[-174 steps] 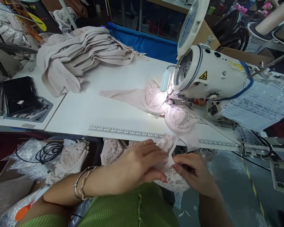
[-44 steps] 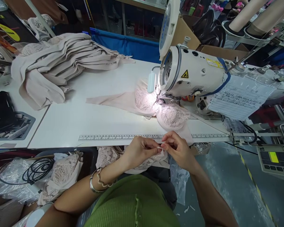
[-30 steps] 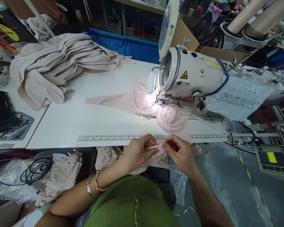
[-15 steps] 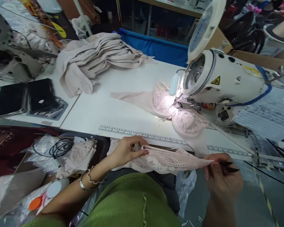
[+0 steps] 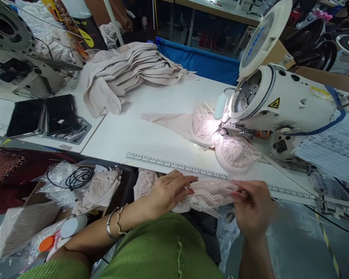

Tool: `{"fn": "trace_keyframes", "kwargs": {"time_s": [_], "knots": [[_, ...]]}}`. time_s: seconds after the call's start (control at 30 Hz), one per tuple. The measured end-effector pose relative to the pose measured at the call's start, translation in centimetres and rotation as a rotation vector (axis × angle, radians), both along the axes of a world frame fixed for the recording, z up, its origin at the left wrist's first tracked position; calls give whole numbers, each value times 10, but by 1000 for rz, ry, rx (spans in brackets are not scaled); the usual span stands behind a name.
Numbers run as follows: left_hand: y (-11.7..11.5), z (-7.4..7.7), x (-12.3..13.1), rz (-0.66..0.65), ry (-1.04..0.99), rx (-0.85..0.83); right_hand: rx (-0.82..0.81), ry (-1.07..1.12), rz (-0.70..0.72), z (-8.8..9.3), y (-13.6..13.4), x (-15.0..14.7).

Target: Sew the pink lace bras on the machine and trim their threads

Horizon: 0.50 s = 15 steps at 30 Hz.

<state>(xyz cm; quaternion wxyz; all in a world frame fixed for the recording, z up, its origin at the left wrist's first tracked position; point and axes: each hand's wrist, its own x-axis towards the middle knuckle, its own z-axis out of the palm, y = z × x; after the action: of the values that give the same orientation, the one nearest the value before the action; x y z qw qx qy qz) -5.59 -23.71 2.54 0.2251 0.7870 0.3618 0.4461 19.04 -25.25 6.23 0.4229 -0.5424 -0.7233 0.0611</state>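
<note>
A pale pink lace bra piece point(image 5: 209, 194) is stretched between my two hands just below the table's front edge. My left hand point(image 5: 170, 192) grips its left end, fingers curled on the lace. My right hand point(image 5: 254, 207) is closed on its right end and blurred by motion. Another lace bra point(image 5: 227, 149) lies under the needle of the white sewing machine point(image 5: 282, 106), lit by the machine's lamp.
A pile of beige fabric pieces point(image 5: 128, 73) lies at the back left of the white table point(image 5: 128, 135). A ruler strip point(image 5: 177, 167) runs along the front edge. Lace pieces point(image 5: 100, 190) and a black cable coil point(image 5: 78, 178) sit in a bin at left.
My right hand has moved left, toward my left hand, so the lace piece is less stretched than half a second ago. The view shifted slightly.
</note>
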Motion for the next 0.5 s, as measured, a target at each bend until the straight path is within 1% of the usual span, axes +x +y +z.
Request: {"fn": "trace_keyframes", "kwargs": {"time_s": [0.07,0.1,0.17,0.23,0.33,0.4,0.5], "knots": [[-3,-2,5,-3,24,18,-28,-186,167,3,0,-15],[-4,-3,7,-5,31,14,-34,-248,208,2,1,-20],[-6,-5,10,-2,28,-14,-15,-311,231,-1,3,-28],[-8,-5,12,16,6,-60,42,-326,244,-6,4,-31],[-10,-1,12,12,-32,-248,130,-306,265,-8,5,-31],[-8,6,9,-74,-39,-361,156,-291,286,-5,3,-29],[4,20,3,-294,-38,-378,147,-285,348,1,-4,-26]]}}
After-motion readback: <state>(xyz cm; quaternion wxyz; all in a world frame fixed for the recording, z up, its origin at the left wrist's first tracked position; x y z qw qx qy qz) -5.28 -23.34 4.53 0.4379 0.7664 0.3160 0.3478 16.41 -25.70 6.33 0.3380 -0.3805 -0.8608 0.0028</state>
